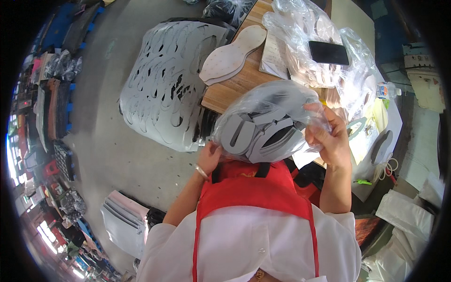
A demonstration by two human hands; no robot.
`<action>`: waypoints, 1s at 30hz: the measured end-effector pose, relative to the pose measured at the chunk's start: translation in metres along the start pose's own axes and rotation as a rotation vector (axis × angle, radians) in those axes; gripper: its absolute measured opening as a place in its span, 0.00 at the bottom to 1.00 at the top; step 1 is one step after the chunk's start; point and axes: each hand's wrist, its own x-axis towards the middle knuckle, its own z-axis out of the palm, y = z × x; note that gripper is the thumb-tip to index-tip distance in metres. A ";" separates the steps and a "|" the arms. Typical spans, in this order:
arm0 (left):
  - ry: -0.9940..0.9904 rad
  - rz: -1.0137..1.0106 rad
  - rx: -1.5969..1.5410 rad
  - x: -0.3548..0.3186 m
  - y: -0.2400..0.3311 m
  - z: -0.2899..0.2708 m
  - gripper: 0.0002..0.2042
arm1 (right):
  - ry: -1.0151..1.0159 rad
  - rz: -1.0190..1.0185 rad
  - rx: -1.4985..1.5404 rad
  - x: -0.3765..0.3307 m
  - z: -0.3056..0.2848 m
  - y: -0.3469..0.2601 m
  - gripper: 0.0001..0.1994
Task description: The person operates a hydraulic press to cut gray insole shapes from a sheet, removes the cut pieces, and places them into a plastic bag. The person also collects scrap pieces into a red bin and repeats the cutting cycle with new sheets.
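Note:
A clear plastic bag (268, 101) full of grey cut-out pieces (256, 134) is held up in front of my chest, between both hands. My left hand (210, 157) grips the bag's lower left edge. My right hand (329, 134) pinches the bag's upper right side, fingers closed on the plastic. The grey pieces look like flat foam or fabric shapes, stacked and overlapping inside. Below the bag I see my red apron and white sleeves.
A wooden table (235, 87) stands behind the bag with a pale sole-shaped board (232, 54), papers, more clear bags (305, 33) and a black phone (329, 52). A grey sheet with several cut-out holes (164, 84) hangs at the left. Stacked grey sheets (123, 216) lie on the floor.

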 end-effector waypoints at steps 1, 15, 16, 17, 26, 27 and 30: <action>0.002 -0.038 -0.085 0.000 -0.003 0.004 0.11 | -0.041 -0.035 -0.037 -0.002 0.001 0.000 0.18; -0.686 0.079 -1.583 -0.026 0.163 -0.019 0.09 | -0.040 -0.187 0.741 -0.011 -0.024 -0.057 0.09; -0.526 0.073 -1.529 -0.030 0.182 -0.025 0.10 | -0.061 -0.153 0.779 -0.015 -0.023 -0.068 0.08; -0.370 0.052 -1.493 -0.038 0.203 -0.037 0.11 | -0.052 -0.175 0.739 -0.020 -0.023 -0.079 0.08; -0.616 0.066 -1.128 -0.057 0.351 -0.053 0.12 | -0.155 -0.381 0.633 -0.042 -0.032 -0.130 0.17; -0.655 0.045 -1.085 -0.059 0.360 -0.053 0.12 | -0.104 -0.392 0.597 -0.053 -0.031 -0.133 0.24; -0.773 0.063 -1.147 -0.059 0.378 -0.051 0.13 | -0.159 -0.446 0.580 -0.078 -0.031 -0.144 0.38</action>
